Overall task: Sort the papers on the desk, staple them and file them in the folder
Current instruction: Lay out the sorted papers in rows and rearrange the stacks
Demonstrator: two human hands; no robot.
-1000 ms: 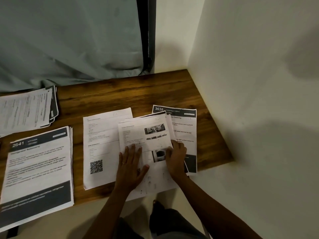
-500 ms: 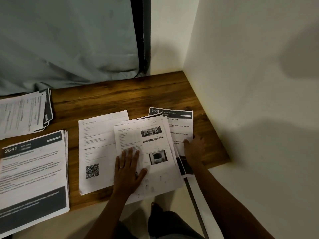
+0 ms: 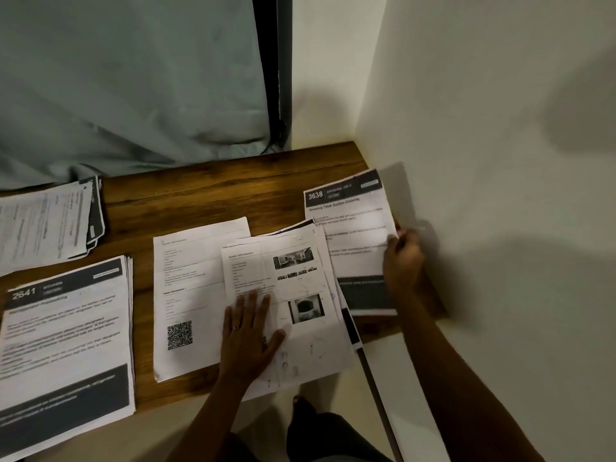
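My left hand [image 3: 248, 331] lies flat, fingers straight, pressing the white printed sheet with small photos [image 3: 301, 271], which tops a fanned pile overhanging the near edge of the brown wooden desk [image 3: 200, 195]. My right hand [image 3: 401, 261] pinches the right edge of the white sheet headed 3638 with dark bands [image 3: 350, 225], tilted at the desk's right end beside the white wall [image 3: 483, 161]. A white QR-code sheet [image 3: 186, 295] sits just left of the pile, a thick white 2641 stack [image 3: 66, 328] further left.

Worktop [image 3: 206, 195]: brown wood.
Far left: fanned paper stack [image 3: 43, 225].
Near left: "2641" stack [image 3: 66, 331].
Middle: QR-code sheet [image 3: 186, 295], overlapped by photo sheets [image 3: 300, 295] overhanging the near edge.
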